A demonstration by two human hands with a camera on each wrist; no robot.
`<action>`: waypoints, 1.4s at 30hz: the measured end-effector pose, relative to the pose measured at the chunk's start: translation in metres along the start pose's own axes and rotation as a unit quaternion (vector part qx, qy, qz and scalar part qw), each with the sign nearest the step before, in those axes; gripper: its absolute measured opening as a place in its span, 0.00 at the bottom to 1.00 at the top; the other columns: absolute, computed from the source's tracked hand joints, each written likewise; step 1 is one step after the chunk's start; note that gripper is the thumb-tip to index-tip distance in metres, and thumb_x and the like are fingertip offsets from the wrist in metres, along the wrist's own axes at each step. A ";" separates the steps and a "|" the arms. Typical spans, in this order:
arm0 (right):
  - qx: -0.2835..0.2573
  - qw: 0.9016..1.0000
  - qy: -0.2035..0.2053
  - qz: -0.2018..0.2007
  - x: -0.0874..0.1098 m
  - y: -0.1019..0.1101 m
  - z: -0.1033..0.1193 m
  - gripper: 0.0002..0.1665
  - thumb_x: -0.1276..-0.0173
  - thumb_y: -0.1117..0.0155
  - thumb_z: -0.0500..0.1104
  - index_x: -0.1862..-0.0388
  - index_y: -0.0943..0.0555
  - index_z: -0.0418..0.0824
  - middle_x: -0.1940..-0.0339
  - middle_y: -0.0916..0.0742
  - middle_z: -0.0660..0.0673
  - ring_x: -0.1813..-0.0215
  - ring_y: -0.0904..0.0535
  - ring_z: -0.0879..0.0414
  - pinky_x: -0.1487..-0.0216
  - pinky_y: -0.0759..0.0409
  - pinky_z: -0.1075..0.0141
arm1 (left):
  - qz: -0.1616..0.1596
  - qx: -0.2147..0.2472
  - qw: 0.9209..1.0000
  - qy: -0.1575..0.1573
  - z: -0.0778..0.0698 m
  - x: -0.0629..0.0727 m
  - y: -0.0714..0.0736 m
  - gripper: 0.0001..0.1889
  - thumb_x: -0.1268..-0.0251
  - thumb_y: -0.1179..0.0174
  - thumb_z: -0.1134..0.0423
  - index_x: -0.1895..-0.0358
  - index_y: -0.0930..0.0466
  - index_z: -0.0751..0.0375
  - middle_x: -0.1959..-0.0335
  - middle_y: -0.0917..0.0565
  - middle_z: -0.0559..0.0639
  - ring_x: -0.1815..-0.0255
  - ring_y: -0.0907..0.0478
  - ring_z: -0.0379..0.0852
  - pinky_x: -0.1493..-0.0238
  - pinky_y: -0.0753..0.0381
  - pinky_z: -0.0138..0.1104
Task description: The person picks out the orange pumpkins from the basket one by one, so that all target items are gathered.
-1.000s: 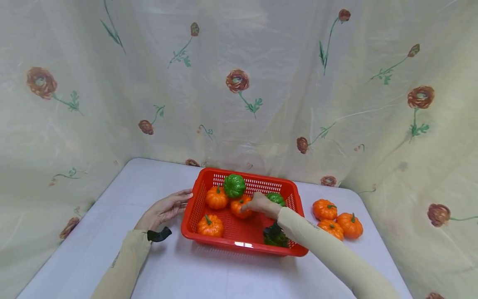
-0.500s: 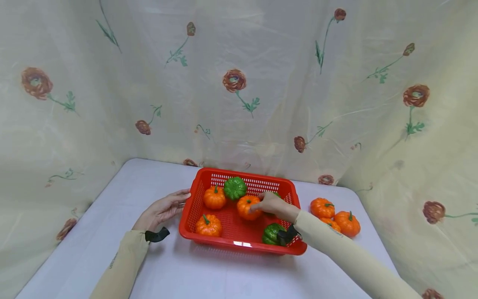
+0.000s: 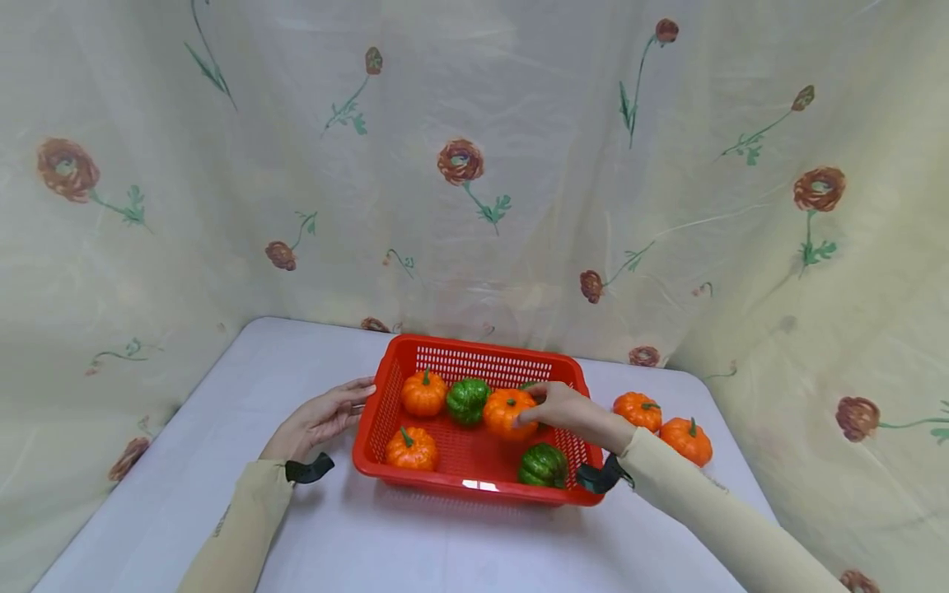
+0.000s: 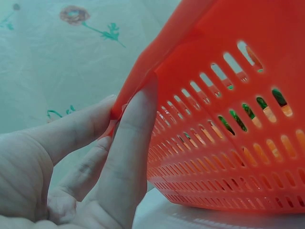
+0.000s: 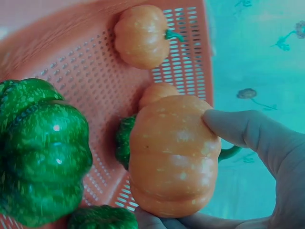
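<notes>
A red perforated basket [image 3: 467, 455] sits on the table. My left hand [image 3: 319, 422] grips its left rim, thumb and fingers on either side of the edge [image 4: 136, 78]. In my right hand [image 3: 574, 409] is an orange pumpkin [image 3: 507, 413], held between thumb and fingers over the basket's right half; its green stem [image 5: 229, 152] points toward the palm. Two other orange pumpkins [image 3: 424, 394] lie at the basket's left side. A green pumpkin [image 3: 469, 401] rests beside the held one, another [image 3: 544, 466] lies near the front right, and a third is mostly hidden behind the right hand.
Outside the basket, on the right of the white table [image 3: 460, 552], lie orange pumpkins [image 3: 686, 441], partly behind the right sleeve [image 3: 712, 494]. A flower-printed curtain [image 3: 519, 272] hangs close behind the basket and along both sides.
My right hand has moved right, carrying the orange pumpkin with it. The green pumpkin at the back has come down toward the basket's middle. My left hand stays at the rim.
</notes>
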State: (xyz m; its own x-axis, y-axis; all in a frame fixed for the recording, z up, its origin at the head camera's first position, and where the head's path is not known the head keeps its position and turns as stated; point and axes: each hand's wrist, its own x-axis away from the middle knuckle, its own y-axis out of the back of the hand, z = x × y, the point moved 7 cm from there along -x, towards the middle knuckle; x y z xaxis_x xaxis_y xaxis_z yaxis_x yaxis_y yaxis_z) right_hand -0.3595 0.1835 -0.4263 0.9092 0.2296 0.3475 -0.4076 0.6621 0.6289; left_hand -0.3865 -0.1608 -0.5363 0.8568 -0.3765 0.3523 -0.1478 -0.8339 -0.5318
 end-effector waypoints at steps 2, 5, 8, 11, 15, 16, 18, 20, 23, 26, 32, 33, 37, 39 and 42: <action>0.002 1.000 0.001 0.005 0.006 0.004 0.000 0.41 0.44 0.26 0.49 0.34 0.29 0.35 0.41 0.20 0.40 0.47 0.24 0.51 0.38 0.23 0.54 | -0.032 -0.025 0.999 -0.001 0.001 0.002 0.005 0.36 0.38 0.35 0.57 0.28 0.40 0.53 0.37 0.26 0.54 0.49 0.17 0.46 0.46 0.18 0.36; 0.004 1.000 0.004 0.008 0.015 0.010 0.000 0.44 0.44 0.26 0.49 0.32 0.32 0.34 0.39 0.21 0.38 0.44 0.25 0.49 0.37 0.24 0.51 | -0.061 -0.061 0.996 -0.002 0.000 0.005 0.011 0.39 0.43 0.31 0.52 0.28 0.37 0.49 0.33 0.29 0.54 0.45 0.19 0.46 0.42 0.20 0.38; 0.010 1.000 -0.002 0.005 0.024 0.016 -0.001 0.46 0.44 0.26 0.50 0.31 0.34 0.34 0.37 0.23 0.37 0.41 0.27 0.47 0.37 0.24 0.49 | -0.062 -0.058 0.996 0.001 -0.002 0.007 0.013 0.39 0.43 0.31 0.52 0.28 0.38 0.49 0.32 0.29 0.55 0.45 0.19 0.46 0.41 0.20 0.36; 0.018 1.000 -0.003 0.004 0.031 0.019 -0.003 0.47 0.44 0.27 0.50 0.30 0.35 0.33 0.37 0.23 0.36 0.40 0.27 0.46 0.38 0.23 0.49 | -0.027 -0.018 0.999 0.003 -0.004 0.006 0.008 0.38 0.37 0.35 0.58 0.26 0.43 0.52 0.36 0.27 0.55 0.47 0.18 0.46 0.45 0.19 0.34; 0.029 1.000 0.001 0.000 0.042 0.023 -0.008 0.47 0.44 0.27 0.50 0.30 0.35 0.32 0.36 0.23 0.35 0.40 0.26 0.44 0.40 0.21 0.50 | -0.011 0.009 1.000 0.010 -0.004 0.006 0.006 0.36 0.34 0.38 0.61 0.26 0.45 0.54 0.44 0.21 0.52 0.51 0.16 0.47 0.53 0.16 0.30; 0.029 1.000 0.002 -0.003 0.046 0.025 -0.010 0.47 0.44 0.27 0.50 0.30 0.35 0.32 0.36 0.23 0.35 0.39 0.26 0.44 0.40 0.21 0.49 | -0.012 0.010 1.000 0.012 -0.004 0.007 0.006 0.36 0.34 0.38 0.61 0.26 0.45 0.54 0.45 0.21 0.52 0.51 0.16 0.47 0.54 0.16 0.30; 0.023 1.000 0.002 -0.008 0.054 0.029 -0.016 0.48 0.43 0.27 0.51 0.30 0.36 0.33 0.35 0.24 0.34 0.38 0.27 0.43 0.40 0.21 0.49 | -0.015 0.005 1.000 0.013 -0.004 0.008 0.007 0.36 0.34 0.39 0.61 0.26 0.45 0.54 0.46 0.21 0.51 0.51 0.16 0.46 0.54 0.16 0.30; 0.014 1.000 0.004 -0.015 0.062 0.034 -0.021 0.48 0.43 0.28 0.51 0.29 0.37 0.33 0.34 0.25 0.33 0.36 0.28 0.41 0.41 0.21 0.49 | -0.026 0.009 1.000 0.014 -0.003 0.008 0.009 0.35 0.34 0.38 0.61 0.26 0.44 0.53 0.46 0.20 0.52 0.52 0.16 0.46 0.54 0.16 0.30; 0.006 1.000 0.010 -0.024 0.073 0.041 -0.029 0.47 0.42 0.28 0.51 0.29 0.36 0.34 0.34 0.25 0.32 0.35 0.28 0.39 0.42 0.20 0.50 | -0.004 0.013 1.000 0.004 -0.005 0.008 0.006 0.36 0.32 0.40 0.62 0.25 0.47 0.54 0.41 0.24 0.53 0.49 0.18 0.46 0.47 0.18 0.34; 0.009 0.999 0.003 -0.031 0.084 0.049 -0.039 0.47 0.42 0.29 0.51 0.29 0.36 0.34 0.34 0.25 0.32 0.36 0.28 0.39 0.42 0.19 0.50 | -0.035 -0.008 0.999 0.001 -0.005 0.010 0.012 0.37 0.37 0.35 0.58 0.26 0.43 0.52 0.39 0.25 0.53 0.48 0.18 0.45 0.45 0.19 0.36; -0.004 0.999 -0.026 -0.030 0.101 0.062 -0.067 0.48 0.39 0.32 0.52 0.28 0.40 0.31 0.33 0.28 0.29 0.36 0.29 0.39 0.38 0.25 0.43 | -0.072 -0.047 0.996 0.001 -0.004 0.016 0.022 0.42 0.45 0.29 0.51 0.27 0.39 0.48 0.31 0.32 0.55 0.42 0.21 0.47 0.38 0.23 0.39; -0.004 0.999 -0.029 -0.033 0.104 0.064 -0.072 0.49 0.39 0.32 0.53 0.28 0.41 0.30 0.33 0.28 0.28 0.36 0.29 0.38 0.38 0.26 0.41 | -0.067 -0.044 0.997 -0.001 -0.005 0.016 0.022 0.42 0.45 0.30 0.52 0.27 0.40 0.48 0.30 0.33 0.56 0.41 0.21 0.47 0.38 0.23 0.39; -0.014 0.998 -0.049 -0.040 0.113 0.071 -0.097 0.49 0.36 0.34 0.54 0.28 0.43 0.26 0.33 0.29 0.26 0.36 0.30 0.37 0.37 0.30 0.37 | -0.067 -0.040 0.997 -0.005 -0.007 0.018 0.021 0.42 0.45 0.29 0.52 0.27 0.39 0.48 0.31 0.31 0.55 0.43 0.20 0.47 0.38 0.23 0.38; -0.021 0.997 -0.065 -0.038 0.115 0.073 -0.111 0.49 0.35 0.35 0.53 0.29 0.44 0.24 0.33 0.30 0.25 0.36 0.31 0.36 0.37 0.32 0.35 | -0.073 -0.041 0.996 -0.002 -0.007 0.018 0.021 0.42 0.47 0.28 0.51 0.28 0.37 0.47 0.32 0.30 0.55 0.44 0.19 0.47 0.39 0.23 0.38; -0.029 0.995 -0.094 -0.032 0.118 0.078 -0.135 0.51 0.34 0.37 0.55 0.29 0.47 0.22 0.32 0.34 0.23 0.36 0.33 0.33 0.37 0.34 0.33 | -0.070 -0.040 0.997 -0.002 -0.007 0.018 0.019 0.41 0.46 0.29 0.52 0.28 0.38 0.47 0.32 0.30 0.54 0.44 0.19 0.47 0.38 0.23 0.38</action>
State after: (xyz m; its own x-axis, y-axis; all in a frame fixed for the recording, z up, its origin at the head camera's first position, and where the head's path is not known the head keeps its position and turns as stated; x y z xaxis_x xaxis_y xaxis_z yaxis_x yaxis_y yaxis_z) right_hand -0.2720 0.3582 -0.4302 0.8991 0.0509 0.4348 -0.3381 0.7118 0.6157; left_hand -0.3772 -0.1865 -0.5345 0.8735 -0.2529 0.4160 -0.0656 -0.9079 -0.4141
